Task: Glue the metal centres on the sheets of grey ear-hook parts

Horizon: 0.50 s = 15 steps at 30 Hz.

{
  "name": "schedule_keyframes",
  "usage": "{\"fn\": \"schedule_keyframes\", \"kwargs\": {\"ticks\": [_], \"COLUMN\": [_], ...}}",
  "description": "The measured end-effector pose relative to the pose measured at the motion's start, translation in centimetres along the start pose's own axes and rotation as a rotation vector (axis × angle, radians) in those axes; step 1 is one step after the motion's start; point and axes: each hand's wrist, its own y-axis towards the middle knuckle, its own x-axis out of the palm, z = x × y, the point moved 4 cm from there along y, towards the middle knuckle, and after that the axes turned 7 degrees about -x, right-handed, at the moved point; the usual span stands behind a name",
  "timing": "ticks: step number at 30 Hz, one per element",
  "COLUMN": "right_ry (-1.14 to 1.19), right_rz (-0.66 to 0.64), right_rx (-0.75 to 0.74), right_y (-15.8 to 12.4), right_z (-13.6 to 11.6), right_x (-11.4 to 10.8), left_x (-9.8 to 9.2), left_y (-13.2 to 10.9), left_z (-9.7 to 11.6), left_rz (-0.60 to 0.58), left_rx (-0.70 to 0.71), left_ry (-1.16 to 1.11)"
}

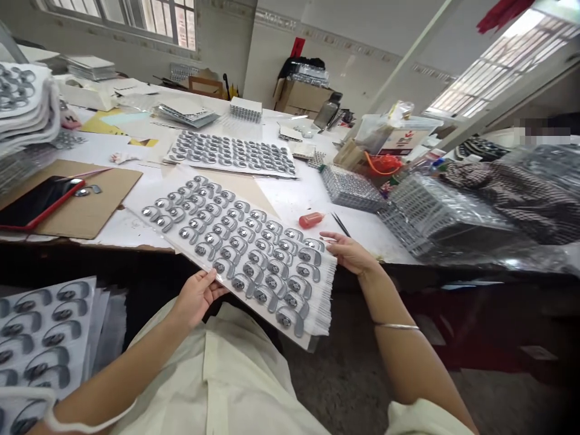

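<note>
Hands first: my left hand [198, 294] grips the near edge of the white sheet [235, 254], thumb on top, and my right hand [348, 251] pinches its right corner. I hold it tilted, half over the surface [290, 193], half over my lap. Every row carries silvery curved pieces, so filling looks done. A second full sheet [231, 153] lies beyond.
</note>
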Motion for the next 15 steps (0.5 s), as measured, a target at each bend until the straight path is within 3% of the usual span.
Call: {"fn": "schedule_keyframes", "kwargs": {"ticks": [6, 10, 15], "right_ry": [-0.274, -0.544, -0.823], "right_rz": [0.181, 0.255, 0.212], "right_rx": [-0.045, -0.094, -0.26], "right_y": [3.5, 5.0, 6.8], "right_z": [0.7, 0.2, -2.7], "right_x": [-1.4, -3.1, -3.2], "left_x": [1.8, 3.0, 3.6], "left_y": [1.1, 1.6, 1.8], "left_z": [-1.7, -2.6, -2.7], "left_rz": [-0.144, -0.166, -0.139], "left_rx": [-0.175, -0.253, -0.286], "left_ry": [0.139, 0.194, 0.183]}}
